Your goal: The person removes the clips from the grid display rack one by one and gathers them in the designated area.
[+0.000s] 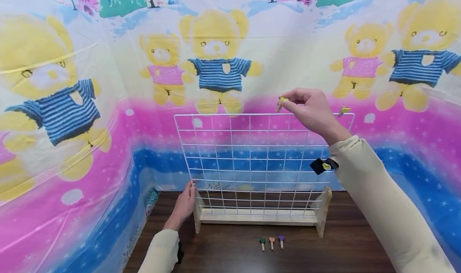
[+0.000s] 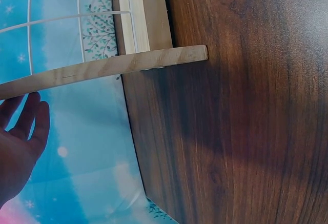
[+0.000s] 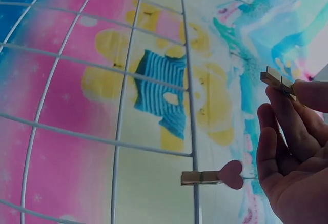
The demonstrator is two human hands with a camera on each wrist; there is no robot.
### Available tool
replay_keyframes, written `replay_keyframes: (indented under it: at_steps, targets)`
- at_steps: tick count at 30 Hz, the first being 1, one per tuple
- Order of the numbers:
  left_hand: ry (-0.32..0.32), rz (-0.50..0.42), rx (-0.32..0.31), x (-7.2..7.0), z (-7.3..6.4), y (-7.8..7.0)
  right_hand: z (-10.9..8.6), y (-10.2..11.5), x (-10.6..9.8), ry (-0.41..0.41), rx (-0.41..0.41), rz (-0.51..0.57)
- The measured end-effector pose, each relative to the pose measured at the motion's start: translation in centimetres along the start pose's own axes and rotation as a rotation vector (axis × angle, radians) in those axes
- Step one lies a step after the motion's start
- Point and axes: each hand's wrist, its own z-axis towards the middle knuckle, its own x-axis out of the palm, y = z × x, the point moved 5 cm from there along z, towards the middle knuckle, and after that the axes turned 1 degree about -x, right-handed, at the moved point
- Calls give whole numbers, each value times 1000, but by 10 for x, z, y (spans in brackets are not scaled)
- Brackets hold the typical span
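My right hand pinches a small wooden clothespin with a yellow top between thumb and index finger, just above the top wire of a white wire grid. Another clothespin, yellow-topped in the head view, is clipped to that wire near the right corner; the right wrist view shows its heart shape. The grid stands upright in a wooden base. At the base's left side post, my left hand rests with extended fingertips against the wood.
Three wooden clothespins lie on the dark wood table before the base: one green, one orange and one purple. A curtain printed with teddy bears hangs behind the grid and along both sides.
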Motion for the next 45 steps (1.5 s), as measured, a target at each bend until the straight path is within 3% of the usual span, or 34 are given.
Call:
replay_keyframes:
  at_steps: [6,11,16,23,31,37,40,45]
  targets:
    - [-3,-6,-4,-3,2,2,-32,6,3,45,-75,-31]
    - [16,-10,-17,-5,3,4,-63,-14,14,104,-37,-26]
    - [7,17,-19,-7,2,4,-88,-43,26,153,16,2]
    - [-5,20,-4,-8,2,1,-129,-83,49,259,131,-39]
    - [18,27,-24,-3,1,0,-172,-131,76,346,249,64]
    - [28,18,-21,-1,2,2,-200,-171,95,393,313,76]
    - [27,17,-19,0,2,2,-213,-193,108,403,330,85]
    - [28,6,-22,1,1,1,-236,-231,133,398,290,103]
